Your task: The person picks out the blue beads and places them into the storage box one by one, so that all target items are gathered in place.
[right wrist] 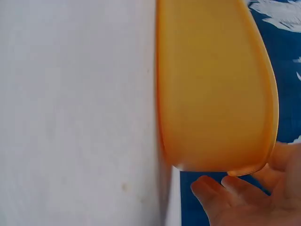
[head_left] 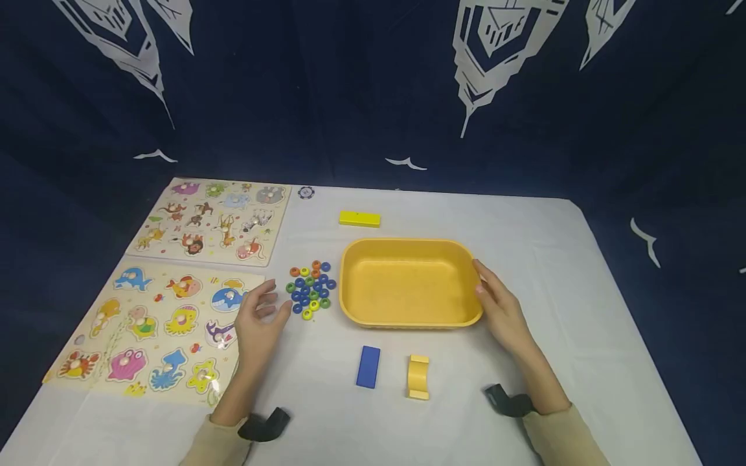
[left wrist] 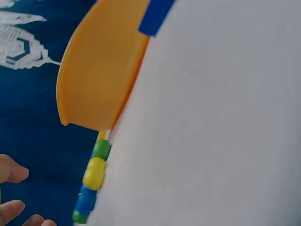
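Observation:
A yellow plastic tray (head_left: 410,317) sits on the white table with nothing in it. My right hand (head_left: 506,317) is at its right end, fingertips right at the rim. From the right wrist, the fingers (right wrist: 244,193) look fairly straight, partly hidden by the tray's corner. Several small round beads (head_left: 315,285) in blue, green, yellow and orange lie in a loose cluster left of the tray. Just left of these beads hovers my left hand (head_left: 259,327), its fingers loosely bent and apart from the thumb, holding nothing.
Two animal puzzle boards (head_left: 204,223) (head_left: 169,330) lie at the left. A yellow block (head_left: 359,219) is behind the tray; a blue block (head_left: 368,367) and a yellow arch block (head_left: 418,377) are in front. A small round chip (head_left: 305,192) lies by the back edge.

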Demonstrator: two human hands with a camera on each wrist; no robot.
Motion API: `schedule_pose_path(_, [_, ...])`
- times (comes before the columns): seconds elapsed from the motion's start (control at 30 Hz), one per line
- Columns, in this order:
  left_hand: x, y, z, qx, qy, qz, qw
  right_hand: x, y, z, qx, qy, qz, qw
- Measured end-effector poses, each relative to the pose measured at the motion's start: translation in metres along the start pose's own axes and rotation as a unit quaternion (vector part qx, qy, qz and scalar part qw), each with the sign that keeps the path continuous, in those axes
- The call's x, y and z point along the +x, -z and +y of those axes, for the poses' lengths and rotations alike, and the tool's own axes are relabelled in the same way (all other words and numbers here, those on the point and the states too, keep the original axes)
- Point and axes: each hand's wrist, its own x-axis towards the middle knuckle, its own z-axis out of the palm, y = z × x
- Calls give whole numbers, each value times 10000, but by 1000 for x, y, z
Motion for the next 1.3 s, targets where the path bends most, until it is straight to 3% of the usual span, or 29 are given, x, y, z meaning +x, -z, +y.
schedule_pose_path(0.2, [-5, -6, -12, 275, 417, -61, 9987, 0, -5, 10, 469, -235, 202, 9984])
schedule_pose_path(0.33, [-4, -8, -18, 432, 460, -95, 9980, 0, -6, 11, 603, -282, 223, 9975])
schedule_pose_path(0.87, [-3, -12, -21, 1566, 109, -243, 9873, 0, -10, 18, 887, -100, 255, 9957])
schedule_pose_path(0.97, [-1, -9, -9, 1403, 139, -89, 9900, -1, -11, 17, 915, -114, 247, 9954])
schedule_pose_path(1.07, [5, -10, 10, 831, -153, -76, 9964, -2, -11, 12, 978, -153, 227, 9948])
schedule_pose_path(1.17, [14, -21, 47, 146, -451, -549, 9974, -4, -8, 1, 1005, -172, 228, 9945])
schedule_pose_path(1.3, [24, -57, 90, -388, -498, -1581, 9854, -3, -7, 2, 966, -195, 221, 9949])
